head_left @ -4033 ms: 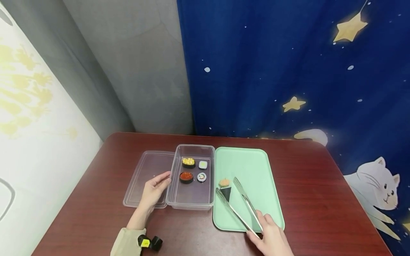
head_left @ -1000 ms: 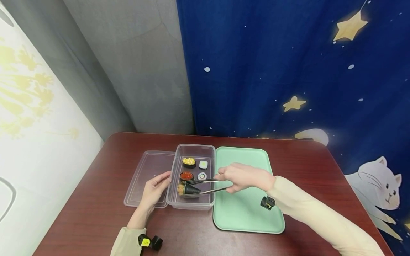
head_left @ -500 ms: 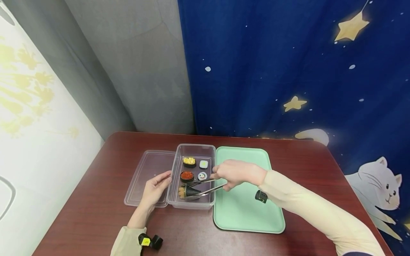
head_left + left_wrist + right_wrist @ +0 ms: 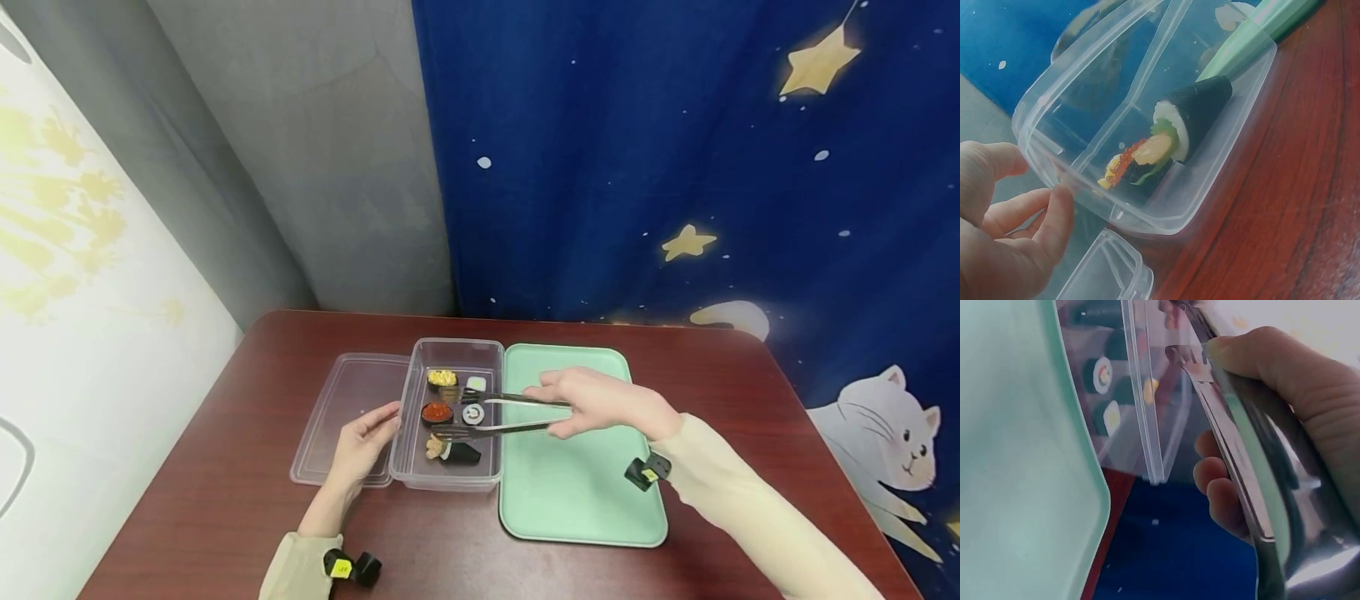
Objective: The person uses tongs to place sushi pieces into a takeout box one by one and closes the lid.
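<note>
My right hand (image 4: pixel 600 402) grips metal tongs (image 4: pixel 517 428), held spread above the clear plastic container (image 4: pixel 491 479), with nothing between their tips. Just below the tongs, a hand roll (image 4: pixel 461 452) in dark seaweed lies near the container's front; its filled end, with a pale piece and green leaf, points left. Behind it sit a red-roe sushi (image 4: pixel 437 413), a yellow-topped sushi (image 4: pixel 441 378) and two small rolls, the nearer one round (image 4: pixel 472 415). My left hand (image 4: pixel 358 446) holds the container's left rim, its thumb and fingers (image 4: pixel 1057 219) at the edge.
A clear lid (image 4: pixel 367 379) lies left of the container, partly under my left hand. A pale green tray (image 4: pixel 577 508) stands directly against the container's right side. The brown table (image 4: pixel 735 433) ends at a grey and blue curtain (image 4: pixel 555 167).
My right hand has carried the hand roll from the tray into the container and let it go from the tongs. The tongs have now spread and risen off it, back and right. The left hand stays put.
</note>
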A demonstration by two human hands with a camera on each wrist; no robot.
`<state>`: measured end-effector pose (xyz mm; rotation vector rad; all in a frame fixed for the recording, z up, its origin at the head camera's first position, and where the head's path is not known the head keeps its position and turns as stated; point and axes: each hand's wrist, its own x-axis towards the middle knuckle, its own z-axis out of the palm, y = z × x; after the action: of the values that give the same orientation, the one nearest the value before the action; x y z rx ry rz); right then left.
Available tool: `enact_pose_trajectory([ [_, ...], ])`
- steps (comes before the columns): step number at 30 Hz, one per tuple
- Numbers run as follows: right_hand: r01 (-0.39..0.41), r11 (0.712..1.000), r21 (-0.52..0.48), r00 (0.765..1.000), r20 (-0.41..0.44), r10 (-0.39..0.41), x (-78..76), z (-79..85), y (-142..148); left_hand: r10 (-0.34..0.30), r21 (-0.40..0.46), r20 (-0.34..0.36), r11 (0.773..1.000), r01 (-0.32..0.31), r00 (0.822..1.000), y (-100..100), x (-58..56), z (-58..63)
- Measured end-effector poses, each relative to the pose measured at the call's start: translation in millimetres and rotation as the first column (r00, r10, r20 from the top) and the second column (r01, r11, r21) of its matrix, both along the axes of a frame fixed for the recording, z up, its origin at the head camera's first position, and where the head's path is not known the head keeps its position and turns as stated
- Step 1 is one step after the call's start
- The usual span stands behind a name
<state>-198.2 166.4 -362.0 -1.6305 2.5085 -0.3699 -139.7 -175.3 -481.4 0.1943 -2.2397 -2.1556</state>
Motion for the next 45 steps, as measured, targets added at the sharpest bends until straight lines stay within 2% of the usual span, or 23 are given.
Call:
enact_pose_trajectory([
  [4, 0.08, 0.987, -0.142, 0.997, 0.023, -0.078, 7.3, -10.8, 26, -0.003, 0.001, 0.007, 1.0, 0.003, 1.0, -1, 0.7, 0.7],
  [9, 0.233, 0.938, -0.256, 0.972, 0.057, -0.227, 20.6, -21.9, 52, -0.002, -0.008, 0.003, 1.0, 0.002, 1.0, -2, 2.3, -0.1],
  [13, 0.361, 0.878, -0.315, 0.931, 0.066, -0.359, 32.4, -26.2, 69, 0.004, -0.02, -0.005, 1.0, -0.004, 1.0, -2, 3.0, -1.6],
  [18, 0.48, 0.79, -0.382, 0.864, 0.048, -0.501, 44.7, -33.3, 91, 0.007, -0.026, -0.011, 1.0, -0.007, 1.0, -3, 3.0, -2.6],
  [22, 0.55, 0.714, -0.432, 0.792, -0.002, -0.611, 52.1, -42.8, 110, 0.006, -0.026, -0.013, 1.0, -0.007, 1.0, -3, 2.5, -2.9],
  [29, 0.695, 0.551, -0.462, 0.624, 0.008, -0.781, 64.3, -61.7, 140, 0.0, -0.019, -0.016, 1.0, -0.001, 1.0, -3, 2.3, -2.2],
  [33, 0.78, 0.466, -0.417, 0.527, 0.039, -0.849, 68.8, -71.3, 150, 0.002, -0.018, -0.014, 1.0, -0.002, 1.0, -2, 2.2, -1.5],
  [39, 0.888, 0.322, -0.33, 0.375, 0.111, -0.921, 73.3, -82.8, 158, -0.002, -0.028, -0.006, 1.0, 0.002, 1.0, -1, 1.4, -0.2],
  [42, 0.91, 0.265, -0.319, 0.318, 0.129, -0.939, 75.7, -90.5, 160, -0.004, -0.029, -0.005, 1.0, 0.004, 1.0, -1, 0.9, 0.2],
  [45, 0.925, 0.227, -0.305, 0.276, 0.127, -0.953, 78.8, -98.8, 160, -0.005, -0.025, -0.006, 1.0, 0.005, 1.0, -1, 0.5, 1.2],
])
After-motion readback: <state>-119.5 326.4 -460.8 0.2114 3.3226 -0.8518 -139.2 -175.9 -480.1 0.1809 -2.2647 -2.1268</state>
